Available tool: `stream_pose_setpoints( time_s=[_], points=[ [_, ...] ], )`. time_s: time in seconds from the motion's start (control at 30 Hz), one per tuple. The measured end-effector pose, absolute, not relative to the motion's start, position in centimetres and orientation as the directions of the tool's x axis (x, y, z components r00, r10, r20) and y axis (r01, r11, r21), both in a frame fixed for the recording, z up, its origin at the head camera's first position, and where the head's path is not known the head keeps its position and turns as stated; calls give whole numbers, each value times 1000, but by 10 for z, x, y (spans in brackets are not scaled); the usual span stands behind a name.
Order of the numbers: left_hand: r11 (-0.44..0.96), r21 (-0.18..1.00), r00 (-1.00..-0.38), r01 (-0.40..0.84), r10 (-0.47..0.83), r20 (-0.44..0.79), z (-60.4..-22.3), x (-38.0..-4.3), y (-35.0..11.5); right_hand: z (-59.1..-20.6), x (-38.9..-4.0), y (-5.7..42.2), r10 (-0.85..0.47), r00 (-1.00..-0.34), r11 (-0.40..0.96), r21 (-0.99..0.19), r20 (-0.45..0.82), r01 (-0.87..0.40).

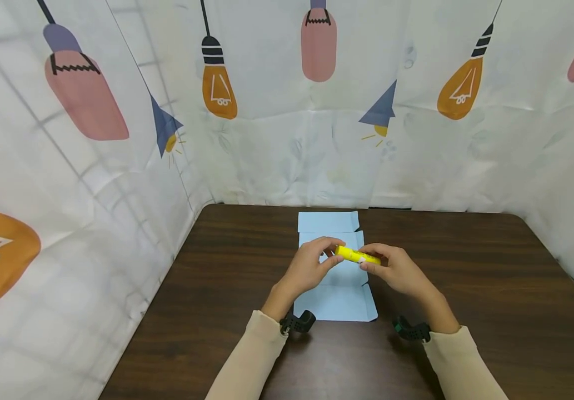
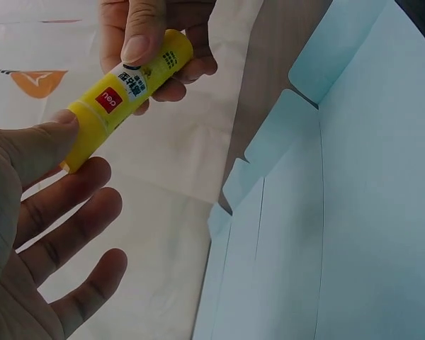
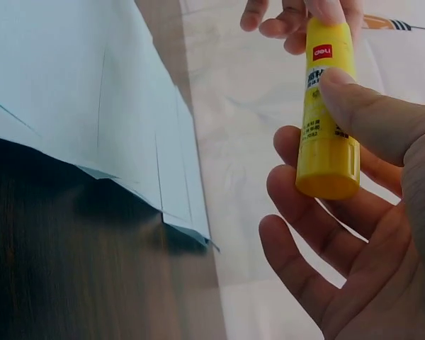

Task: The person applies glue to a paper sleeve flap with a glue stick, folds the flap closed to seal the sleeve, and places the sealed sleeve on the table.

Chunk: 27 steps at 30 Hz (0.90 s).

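Note:
A yellow glue stick (image 1: pixel 358 255) with a red label patch is held level above a light blue creased card sheet (image 1: pixel 337 303). My left hand (image 1: pixel 312 264) pinches its capped end between thumb and index finger, the other fingers spread loosely, as the left wrist view shows. Around the body of the glue stick (image 3: pixel 328 113), near its base, my right hand (image 1: pixel 397 269) grips with thumb and fingers. The card sheet (image 2: pixel 382 184) lies beneath both hands, with cut tabs along its right edge and several fold lines across it.
The card lies on a dark brown wooden table (image 1: pixel 467 266). Behind the table and along its left side hangs a pale curtain (image 1: pixel 276 155) printed with lamps and bulbs. Each wrist wears a black strap (image 1: pixel 298 322).

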<state>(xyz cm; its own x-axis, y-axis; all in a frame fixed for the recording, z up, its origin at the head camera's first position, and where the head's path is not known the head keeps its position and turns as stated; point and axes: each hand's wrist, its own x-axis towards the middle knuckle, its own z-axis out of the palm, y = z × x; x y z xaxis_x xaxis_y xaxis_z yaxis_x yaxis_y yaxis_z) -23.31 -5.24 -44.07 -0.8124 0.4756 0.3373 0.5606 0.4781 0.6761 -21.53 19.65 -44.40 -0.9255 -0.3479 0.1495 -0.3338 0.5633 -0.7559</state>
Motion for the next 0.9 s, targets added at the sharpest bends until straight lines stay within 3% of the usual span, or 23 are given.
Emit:
stream_pose_setpoints(
  time_s=[0.2, 0.9],
  points=[
    [481, 662, -807, 574, 467, 361, -441, -235, -54, -445, -216, 199, -322, -938, 581, -755, 128, -302],
    [501, 665, -825, 555, 432, 363, -439, -237, -59, -447, -217, 194, -301, -922, 541, -752, 245, -377]
  ],
)
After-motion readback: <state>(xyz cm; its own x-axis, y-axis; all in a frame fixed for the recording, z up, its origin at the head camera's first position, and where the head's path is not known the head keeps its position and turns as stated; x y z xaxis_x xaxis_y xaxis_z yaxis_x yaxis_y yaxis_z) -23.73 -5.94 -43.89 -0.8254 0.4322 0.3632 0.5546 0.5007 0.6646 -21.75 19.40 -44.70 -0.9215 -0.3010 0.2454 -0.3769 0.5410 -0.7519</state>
